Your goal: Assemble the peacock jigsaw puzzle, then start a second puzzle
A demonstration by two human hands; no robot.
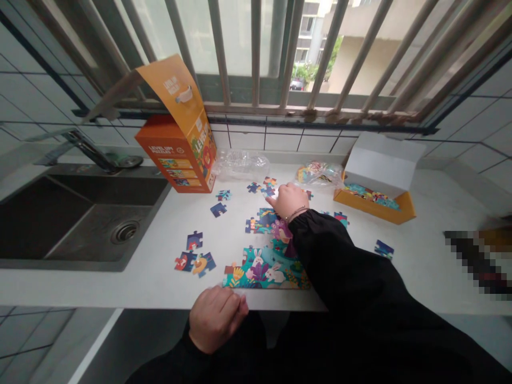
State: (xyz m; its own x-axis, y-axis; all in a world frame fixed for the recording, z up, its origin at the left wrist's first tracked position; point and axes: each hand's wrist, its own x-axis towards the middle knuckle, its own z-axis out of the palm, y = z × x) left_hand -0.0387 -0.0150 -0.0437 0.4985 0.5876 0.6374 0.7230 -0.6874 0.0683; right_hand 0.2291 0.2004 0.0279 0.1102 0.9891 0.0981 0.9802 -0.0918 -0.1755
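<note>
The left hand (pixel 217 319) curls into a fist at the front edge of the smooth white bench (pixel 152 285), near the flat, partly joined jigsaw (pixel 260 269). The right hand (pixel 293 201) is beside knobbed pieces (pixel 253 188); I cannot tell its grasp.

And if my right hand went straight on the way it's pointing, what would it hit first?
Probably the loose puzzle pieces just beyond your right hand, though depth is hard to judge.
</note>
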